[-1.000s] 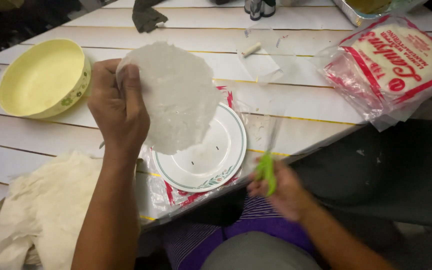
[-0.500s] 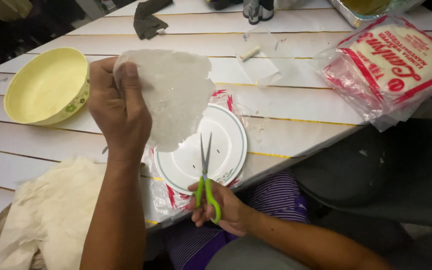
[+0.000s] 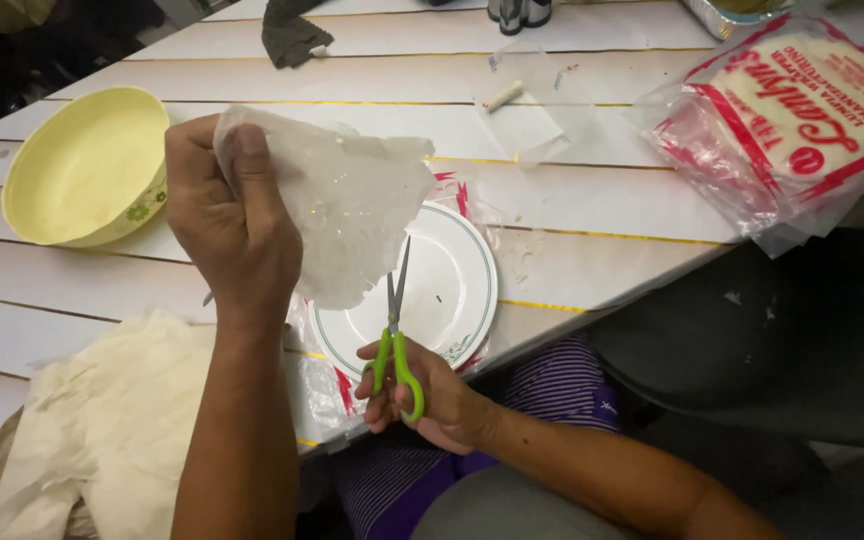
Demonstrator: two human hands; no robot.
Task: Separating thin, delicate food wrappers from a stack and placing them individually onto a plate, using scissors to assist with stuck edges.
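Table of pale painted planks carries everything here, and the heap of crumpled cream wrapper sheets fills its near left corner. Further back sit the round yellow plastic bowl and, to the right, the clear plastic packet of round wrappers with red print. Just above the white plate with a thin green rim, the left hand is closed in a pinch on the upper edge of the thin translucent white wrapper sheet, which hangs folded and slack. Below it the right hand grips the green-handled scissors, fingers through the 2 loops, blades slightly parted and pointing up at the sheet's lower edge. To cut cleanly, I judge the sheet should be held taut, fed deep between the blades, and kept over the plate so trimmings land there.
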